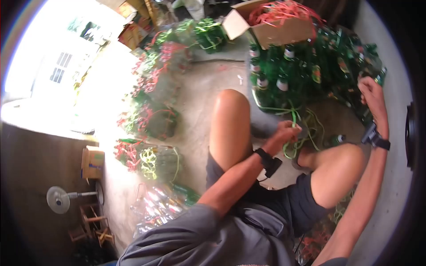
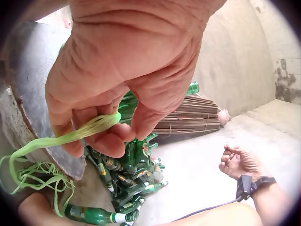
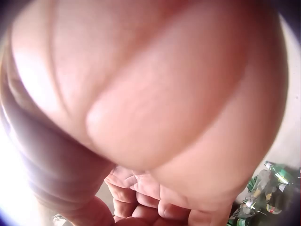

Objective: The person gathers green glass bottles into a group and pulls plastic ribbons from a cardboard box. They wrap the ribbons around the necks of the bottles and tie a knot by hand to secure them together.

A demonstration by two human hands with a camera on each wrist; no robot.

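Observation:
My left hand (image 1: 286,133) pinches a light green plastic tie strip (image 2: 70,136) between thumb and fingers. Loose loops of the same strip (image 2: 44,176) hang below it, beside a leg. Just beyond the left hand, in the head view, stands a packed bundle of green glass bottles (image 1: 275,82), with green strip along its lower front edge. My right hand (image 1: 372,95) is raised at the right near the wall, fingers curled. Nothing shows in its grasp in the left wrist view or the right wrist view, where the palm (image 3: 164,94) fills most of the picture.
Loose green bottles (image 1: 341,57) pile up against the right wall. An open cardboard box (image 1: 284,33) of red strips stands behind the bundle. Tied bottle bundles (image 1: 162,119) line the floor at left, with clear bottles (image 1: 157,206) nearer. A fan (image 1: 57,199) stands far left.

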